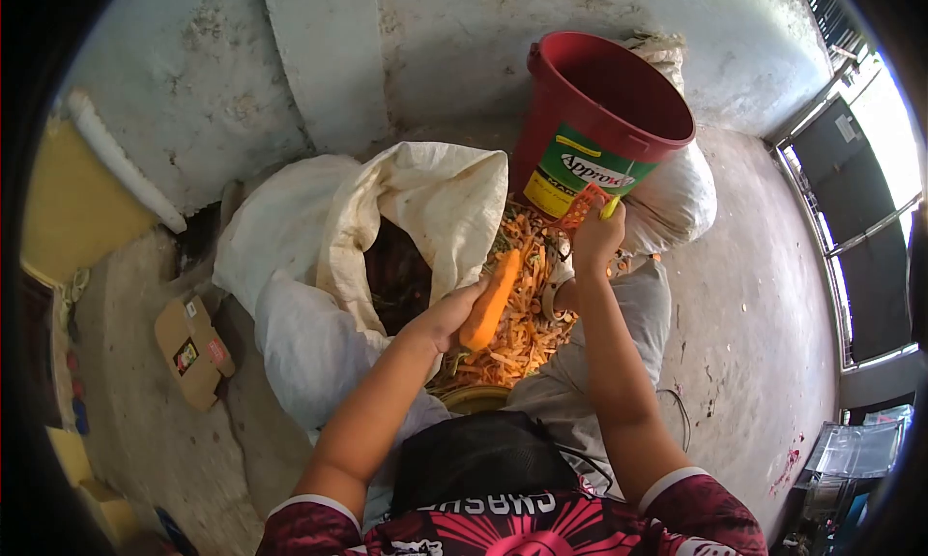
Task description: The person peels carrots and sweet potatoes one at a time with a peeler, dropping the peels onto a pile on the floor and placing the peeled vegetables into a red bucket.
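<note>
A large peeled-looking carrot [493,302] lies in my left hand [456,314], the fingers wrapped round its lower side. My right hand [599,235] is closed on a tool with a yellow-green handle [609,207], held apart from the carrot to its upper right. An orange, perforated piece [582,208] shows beside that hand, in front of the bucket; I cannot tell whether it belongs to the tool. Below both hands, carrot peelings [527,338] lie in a thick heap between my legs. A foot in a pale sandal [556,290] rests among them.
An open white sack [435,184] stands to the left, its inside dark. A dark red bucket [541,111] with a green and yellow label stands beyond the peelings, before a filled white sack [686,203]. A cardboard piece [198,348] lies on the floor at left.
</note>
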Demonstrator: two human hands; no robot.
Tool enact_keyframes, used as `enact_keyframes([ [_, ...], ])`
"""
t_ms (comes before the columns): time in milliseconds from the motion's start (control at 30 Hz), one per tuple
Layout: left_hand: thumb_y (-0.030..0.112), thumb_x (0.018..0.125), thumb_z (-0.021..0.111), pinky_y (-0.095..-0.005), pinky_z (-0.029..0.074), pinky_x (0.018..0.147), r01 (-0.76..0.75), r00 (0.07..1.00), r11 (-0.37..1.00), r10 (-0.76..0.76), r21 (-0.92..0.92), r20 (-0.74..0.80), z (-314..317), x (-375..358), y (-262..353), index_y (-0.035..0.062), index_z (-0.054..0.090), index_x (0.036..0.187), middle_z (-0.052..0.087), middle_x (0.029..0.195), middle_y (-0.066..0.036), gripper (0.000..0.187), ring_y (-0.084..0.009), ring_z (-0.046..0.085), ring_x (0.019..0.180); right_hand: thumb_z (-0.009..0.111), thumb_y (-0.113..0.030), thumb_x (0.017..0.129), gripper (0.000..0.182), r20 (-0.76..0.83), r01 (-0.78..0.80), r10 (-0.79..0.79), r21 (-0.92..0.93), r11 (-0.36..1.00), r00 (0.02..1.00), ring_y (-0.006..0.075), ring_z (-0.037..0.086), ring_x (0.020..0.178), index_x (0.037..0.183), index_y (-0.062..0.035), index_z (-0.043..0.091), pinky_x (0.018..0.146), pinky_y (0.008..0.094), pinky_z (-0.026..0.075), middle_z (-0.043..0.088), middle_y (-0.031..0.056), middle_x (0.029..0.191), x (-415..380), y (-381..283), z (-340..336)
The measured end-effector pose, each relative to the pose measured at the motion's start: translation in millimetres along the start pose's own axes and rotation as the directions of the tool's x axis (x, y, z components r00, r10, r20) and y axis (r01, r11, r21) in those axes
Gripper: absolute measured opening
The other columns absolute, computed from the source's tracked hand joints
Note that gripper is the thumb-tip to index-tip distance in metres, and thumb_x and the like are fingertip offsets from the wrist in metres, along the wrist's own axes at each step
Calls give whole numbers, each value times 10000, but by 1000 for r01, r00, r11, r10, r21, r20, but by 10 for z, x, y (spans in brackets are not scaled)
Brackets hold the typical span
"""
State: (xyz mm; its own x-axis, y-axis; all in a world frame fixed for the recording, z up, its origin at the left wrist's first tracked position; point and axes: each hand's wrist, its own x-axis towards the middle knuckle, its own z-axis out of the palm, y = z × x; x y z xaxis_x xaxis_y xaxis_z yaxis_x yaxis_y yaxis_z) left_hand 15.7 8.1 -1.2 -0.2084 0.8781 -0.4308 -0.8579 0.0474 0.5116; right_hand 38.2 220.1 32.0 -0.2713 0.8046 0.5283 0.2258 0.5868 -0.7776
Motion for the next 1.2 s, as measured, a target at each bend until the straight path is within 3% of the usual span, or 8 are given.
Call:
enact_keyframes([
  [300,364,876,352,-309,479,543,-73,990,983,50,-170,-135,-112,218,-20,48,505,982,574,784,-84,367,-194,563,650,500,-132,827,162,447,-222,42,359,907,894,197,546,618,918,2,487,568,295,426,560,125,719,-815,-590,-207],
  [400,354,878,351,-316,483,562,-83,986,981,55,-174,-159,98,69,57,38,510,975,580,805,-89,367,-192,574,661,496,-117,826,184,398,-12,-57,170,985,916,264,574,663,966,1,485,592,317,437,569,164,751,-1014,-621,-207],
  [667,363,888,334,-283,476,597,38,999,977,-43,209,20,52,31,-59,31,492,1016,575,811,-84,390,-169,572,690,502,-168,808,247,143,-211,209,-1,977,967,332,558,697,992,-6,471,605,371,423,560,192,746,-248,-277,-50],
  [733,358,890,331,-269,470,594,2,986,976,-38,218,160,178,-95,10,34,490,1020,571,792,-77,384,-159,565,680,475,-199,827,250,13,-66,66,-6,998,998,320,558,712,973,4,474,624,374,416,562,187,740,42,117,-2],
  [767,361,886,346,-253,460,568,9,998,972,5,235,-58,330,-180,100,39,482,1033,562,767,-66,378,-137,553,660,476,-198,828,247,22,-66,66,-21,998,998,314,559,710,966,6,476,623,369,415,563,183,744,104,135,-44],
  [1000,325,840,488,-232,447,646,-159,971,891,218,425,-94,97,-56,83,31,443,1121,559,791,-54,408,-151,549,668,488,-150,829,174,260,-145,117,90,985,959,220,510,610,893,11,487,569,317,397,540,122,694,-201,109,-317],
  [1100,286,801,554,-259,439,657,-354,876,571,480,741,48,-35,86,-12,11,459,1102,578,808,-103,419,-187,562,677,501,-81,807,120,388,-110,62,103,989,920,198,511,603,896,-1,495,562,307,403,535,95,682,-417,-65,-454],
  [1200,254,762,592,-294,433,643,-170,825,186,564,968,37,7,41,79,-9,492,1019,584,794,-154,381,-229,571,682,521,-111,786,173,741,-238,97,87,967,664,265,548,646,919,-2,502,585,345,421,561,145,715,-609,495,-416],
])
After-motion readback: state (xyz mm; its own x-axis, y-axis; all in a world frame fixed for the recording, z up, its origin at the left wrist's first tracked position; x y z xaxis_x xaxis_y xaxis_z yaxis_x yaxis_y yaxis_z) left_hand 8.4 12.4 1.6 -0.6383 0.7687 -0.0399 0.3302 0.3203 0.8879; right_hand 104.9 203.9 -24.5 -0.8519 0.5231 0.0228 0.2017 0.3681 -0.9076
